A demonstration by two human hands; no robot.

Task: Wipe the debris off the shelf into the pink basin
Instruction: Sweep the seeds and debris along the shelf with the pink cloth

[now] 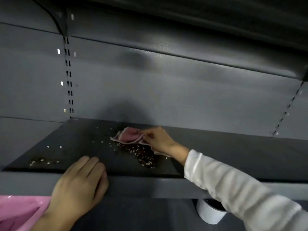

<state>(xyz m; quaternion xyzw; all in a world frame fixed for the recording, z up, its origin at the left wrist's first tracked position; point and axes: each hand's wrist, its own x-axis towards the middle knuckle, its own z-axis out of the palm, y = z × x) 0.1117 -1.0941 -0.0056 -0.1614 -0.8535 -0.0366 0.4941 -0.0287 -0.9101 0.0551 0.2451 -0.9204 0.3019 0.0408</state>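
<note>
A dark grey metal shelf [216, 155] carries scattered debris [141, 155] of pale and dark grains, thickest in the middle, with a smaller patch [41, 160] at the front left. My right hand [160, 140] reaches to the back of the shelf and grips a crumpled pink cloth [129, 135] lying on the surface behind the main heap. My left hand [80, 185] rests palm down over the shelf's front lip, fingers together, holding nothing. The pink basin [18, 212] shows at the bottom left, below the shelf edge and partly hidden by my left wrist.
A white cup [208, 214] with dark contents stands below the shelf at the lower right, partly behind my right sleeve. A grey back panel with slotted uprights [69, 77] rises behind. Another shelf [200, 22] hangs overhead.
</note>
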